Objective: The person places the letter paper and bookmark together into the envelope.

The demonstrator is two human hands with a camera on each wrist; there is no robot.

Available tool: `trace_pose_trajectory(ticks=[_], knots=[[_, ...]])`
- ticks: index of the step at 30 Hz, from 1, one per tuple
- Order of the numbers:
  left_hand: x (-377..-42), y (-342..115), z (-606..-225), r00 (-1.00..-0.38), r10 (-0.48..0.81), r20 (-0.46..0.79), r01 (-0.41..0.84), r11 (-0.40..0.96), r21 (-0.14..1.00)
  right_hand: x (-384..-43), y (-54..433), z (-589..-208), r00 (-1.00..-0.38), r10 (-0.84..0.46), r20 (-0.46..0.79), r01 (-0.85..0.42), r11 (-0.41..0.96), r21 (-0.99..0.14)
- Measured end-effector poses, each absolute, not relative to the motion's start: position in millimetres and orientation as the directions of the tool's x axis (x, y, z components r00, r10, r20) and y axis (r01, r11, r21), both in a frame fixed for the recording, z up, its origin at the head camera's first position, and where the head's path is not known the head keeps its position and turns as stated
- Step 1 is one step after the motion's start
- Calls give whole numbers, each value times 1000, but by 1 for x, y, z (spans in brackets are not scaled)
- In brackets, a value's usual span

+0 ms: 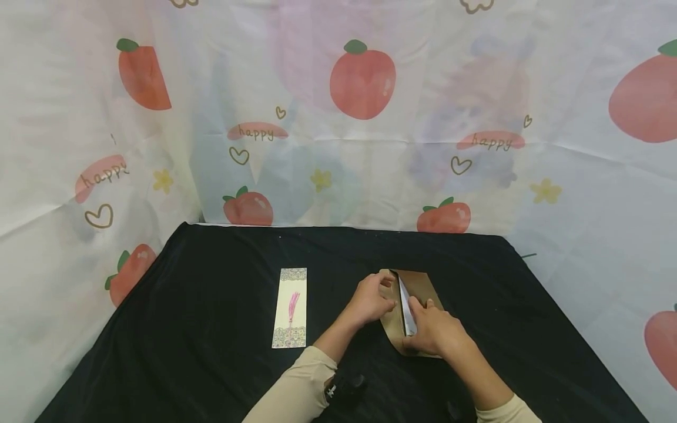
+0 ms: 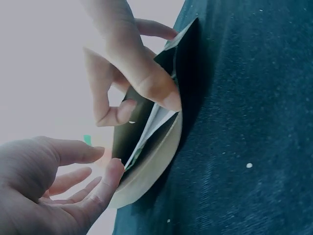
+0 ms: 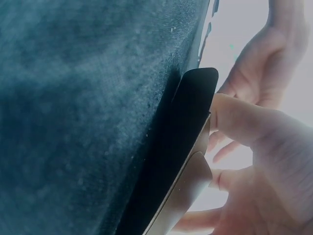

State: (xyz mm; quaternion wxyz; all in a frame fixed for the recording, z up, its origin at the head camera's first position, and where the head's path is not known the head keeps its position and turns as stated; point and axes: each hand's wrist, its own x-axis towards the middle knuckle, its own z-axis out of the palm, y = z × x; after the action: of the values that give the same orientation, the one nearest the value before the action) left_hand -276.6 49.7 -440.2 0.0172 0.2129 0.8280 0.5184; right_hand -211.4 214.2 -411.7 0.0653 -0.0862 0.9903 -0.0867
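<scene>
A brown paper envelope [image 1: 421,284] lies right of centre on the black cloth, its flap [image 1: 393,330] folded out to the left. A white paper [image 1: 406,310] shows inside the opening. My left hand [image 1: 372,298] is at the upper flap, its fingertips [image 2: 115,168] at the envelope's end and the thumb apart from the index finger. With the right hand [image 1: 436,329] I grip the envelope near the lower end of the opening. That thumb [image 2: 159,93] lies at the opening's edge and the other fingers are on the far side.
Left of the hands lies a cream card [image 1: 284,299] with patterned ends and a pink tassel on it. Black cloth [image 1: 211,294] covers the table. A printed white curtain [image 1: 307,76] stands behind and at both sides. A dark wrist strap [image 1: 344,388] is on my left sleeve.
</scene>
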Motion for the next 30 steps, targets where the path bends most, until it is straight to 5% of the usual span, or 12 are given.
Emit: trace_pose_trajectory(ticks=[30], knots=[[-274, 11, -436, -927, 357, 112, 232, 313, 921, -211, 214, -414, -977, -182, -109, -160, 970, -185]])
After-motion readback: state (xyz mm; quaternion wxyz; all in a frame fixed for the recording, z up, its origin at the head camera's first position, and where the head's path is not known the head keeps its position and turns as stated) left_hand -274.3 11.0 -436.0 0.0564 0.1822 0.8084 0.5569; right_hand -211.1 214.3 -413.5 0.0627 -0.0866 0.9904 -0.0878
